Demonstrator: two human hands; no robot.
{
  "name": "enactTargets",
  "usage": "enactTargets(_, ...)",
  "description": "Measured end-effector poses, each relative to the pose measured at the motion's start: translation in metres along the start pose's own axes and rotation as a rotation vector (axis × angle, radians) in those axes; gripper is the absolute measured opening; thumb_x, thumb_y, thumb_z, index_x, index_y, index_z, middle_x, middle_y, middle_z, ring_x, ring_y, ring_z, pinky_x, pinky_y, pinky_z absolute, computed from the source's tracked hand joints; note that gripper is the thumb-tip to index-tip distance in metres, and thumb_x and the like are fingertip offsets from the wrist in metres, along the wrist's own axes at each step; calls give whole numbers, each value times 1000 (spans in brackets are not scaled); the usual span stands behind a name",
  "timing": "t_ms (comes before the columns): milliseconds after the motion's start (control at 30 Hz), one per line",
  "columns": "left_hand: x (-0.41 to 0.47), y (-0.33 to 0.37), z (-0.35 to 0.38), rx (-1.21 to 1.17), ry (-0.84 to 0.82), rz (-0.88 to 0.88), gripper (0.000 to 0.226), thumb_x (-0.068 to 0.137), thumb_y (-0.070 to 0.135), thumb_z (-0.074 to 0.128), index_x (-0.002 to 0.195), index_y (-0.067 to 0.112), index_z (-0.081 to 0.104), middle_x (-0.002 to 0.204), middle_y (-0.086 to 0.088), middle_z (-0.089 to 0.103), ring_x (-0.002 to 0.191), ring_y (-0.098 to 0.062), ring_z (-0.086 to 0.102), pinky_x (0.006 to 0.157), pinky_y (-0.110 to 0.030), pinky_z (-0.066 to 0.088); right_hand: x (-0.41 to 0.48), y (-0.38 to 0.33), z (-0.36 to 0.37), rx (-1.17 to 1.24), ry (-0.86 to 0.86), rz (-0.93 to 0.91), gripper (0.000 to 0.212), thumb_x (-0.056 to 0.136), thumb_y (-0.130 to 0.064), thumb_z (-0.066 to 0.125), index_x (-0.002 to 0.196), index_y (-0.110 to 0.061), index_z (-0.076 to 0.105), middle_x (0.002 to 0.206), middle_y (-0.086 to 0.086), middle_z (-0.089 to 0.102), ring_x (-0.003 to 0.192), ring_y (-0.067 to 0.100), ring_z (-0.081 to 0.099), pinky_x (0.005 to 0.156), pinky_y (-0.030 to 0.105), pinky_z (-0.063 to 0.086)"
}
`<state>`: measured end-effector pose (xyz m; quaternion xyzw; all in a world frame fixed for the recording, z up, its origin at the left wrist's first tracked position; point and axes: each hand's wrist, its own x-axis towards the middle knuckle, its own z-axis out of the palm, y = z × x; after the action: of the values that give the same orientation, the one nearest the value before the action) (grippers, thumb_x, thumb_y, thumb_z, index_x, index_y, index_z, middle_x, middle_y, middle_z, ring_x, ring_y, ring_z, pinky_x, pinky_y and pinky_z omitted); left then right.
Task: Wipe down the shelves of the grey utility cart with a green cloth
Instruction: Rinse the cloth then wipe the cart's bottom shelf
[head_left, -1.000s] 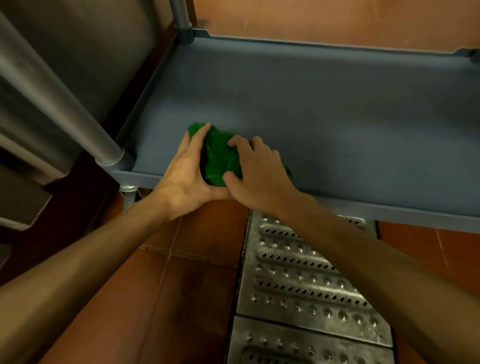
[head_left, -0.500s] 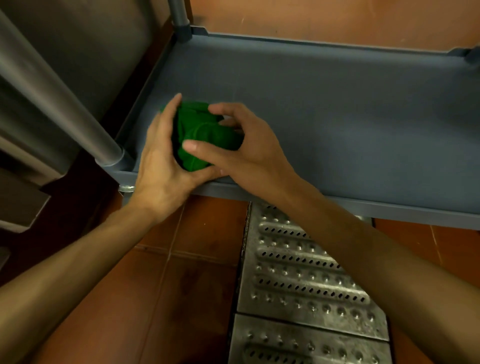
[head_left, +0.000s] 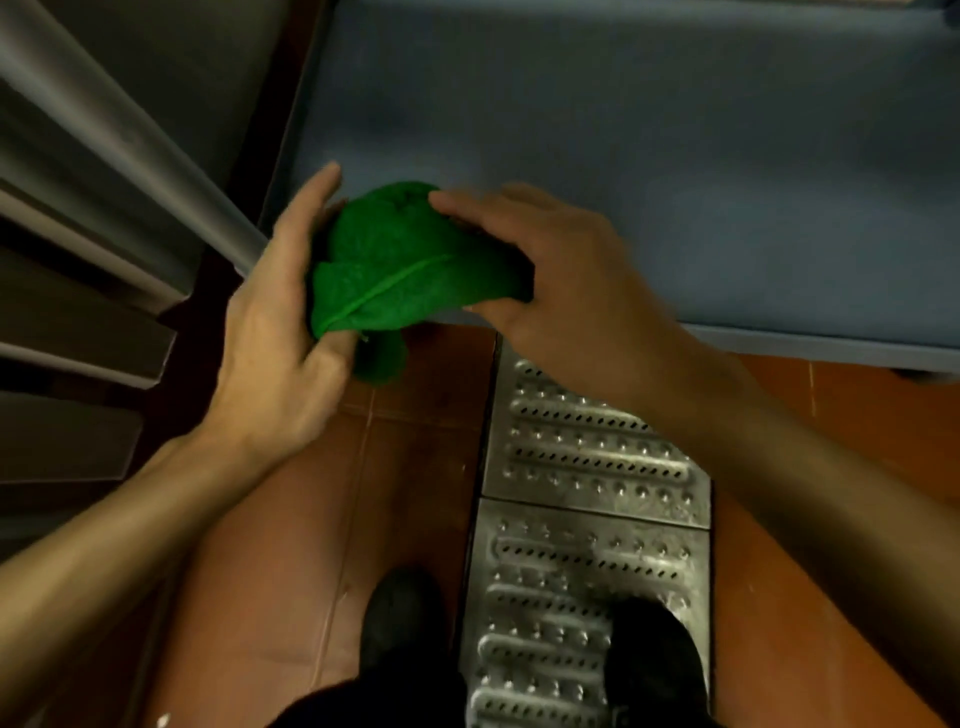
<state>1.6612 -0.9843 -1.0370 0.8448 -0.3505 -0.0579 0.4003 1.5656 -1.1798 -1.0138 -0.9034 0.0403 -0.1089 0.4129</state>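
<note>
A bunched green cloth is held in the air over the front left corner of the grey cart's bottom shelf. My left hand holds its left side, thumb under the lower fold and fingers up along the cloth. My right hand grips its right side from above, fingers over the top and thumb below. A corner of the cloth hangs down past the shelf's front edge.
The cart's metal corner post slants up at the left, beside grey panels. Below lie an orange tiled floor and a perforated metal drain grate. My two black shoes show at the bottom.
Both hands have lifted the cloth off the shelf and drawn it toward me, and the cloth has opened out wider. The view has tilted down, showing my shoes.
</note>
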Motion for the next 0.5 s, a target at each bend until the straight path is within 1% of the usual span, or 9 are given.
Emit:
enactTargets(67, -9, 17, -13, 8, -38, -33, 82, 81, 3, 51, 155, 26, 23, 144, 11, 46, 131, 6, 43, 107, -16, 36, -6, -18, -12, -26, 2, 16, 56, 82, -3, 71, 136, -8, 56, 120, 5, 61, 105, 10, 57, 90, 4, 36)
enactTargets(100, -13, 25, -21, 11, -62, -54, 80, 84, 4, 50, 155, 29, 23, 145, 11, 46, 131, 7, 43, 106, -12, 34, -9, -28, -20, -28, 0, 39, 54, 82, -1, 70, 134, -8, 57, 121, 6, 62, 108, 12, 57, 92, 5, 36)
enactTargets(167, -16, 42, -41, 51, -115, -92, 75, 87, 10, 51, 154, 35, 26, 146, 7, 49, 133, 1, 45, 106, -10, 32, -14, -48, -37, -40, -10, 104, 51, 81, 3, 68, 131, -9, 61, 123, 6, 62, 113, 14, 55, 94, 3, 32)
enactTargets(200, -18, 51, -53, 84, -141, -107, 73, 87, 14, 50, 153, 36, 27, 146, 5, 50, 132, -3, 46, 106, -10, 33, -16, -58, -46, -49, -15, 134, 51, 80, 5, 66, 129, -10, 62, 124, 6, 62, 115, 14, 54, 95, 2, 30)
enactTargets(267, -22, 72, -75, 132, -211, -129, 73, 84, 14, 48, 151, 38, 31, 147, 5, 48, 134, -8, 45, 110, -19, 34, -20, -80, -67, -75, -44, 173, 53, 79, 9, 62, 128, -10, 63, 127, 8, 62, 119, 19, 54, 100, 9, 32)
enactTargets(367, -27, 108, -106, 187, -318, -144, 79, 80, 9, 45, 151, 41, 30, 154, 9, 40, 141, -7, 37, 116, -30, 32, -29, -117, -97, -156, -114, 169, 57, 78, 11, 56, 130, -10, 62, 130, 8, 63, 121, 29, 54, 104, 26, 35)
enactTargets(400, -27, 120, -116, 196, -340, -144, 77, 81, 8, 45, 151, 39, 31, 154, 7, 40, 141, -10, 38, 116, -35, 33, -31, -129, -108, -190, -127, 156, 57, 77, 10, 56, 130, -11, 62, 130, 7, 64, 120, 31, 55, 104, 32, 38)
enactTargets(467, -22, 143, -134, 221, -382, -119, 70, 84, 10, 46, 150, 30, 36, 151, 0, 46, 141, -18, 41, 113, -49, 37, -34, -151, -129, -250, -148, 156, 57, 78, 6, 55, 131, -15, 62, 129, 2, 65, 118, 32, 55, 101, 44, 42)
enactTargets(500, -19, 155, -143, 243, -398, -107, 67, 84, 14, 45, 149, 27, 38, 150, -1, 47, 141, -20, 41, 110, -53, 37, -35, -162, -139, -265, -154, 168, 57, 78, 4, 55, 131, -16, 62, 128, 1, 65, 118, 32, 55, 98, 47, 43)
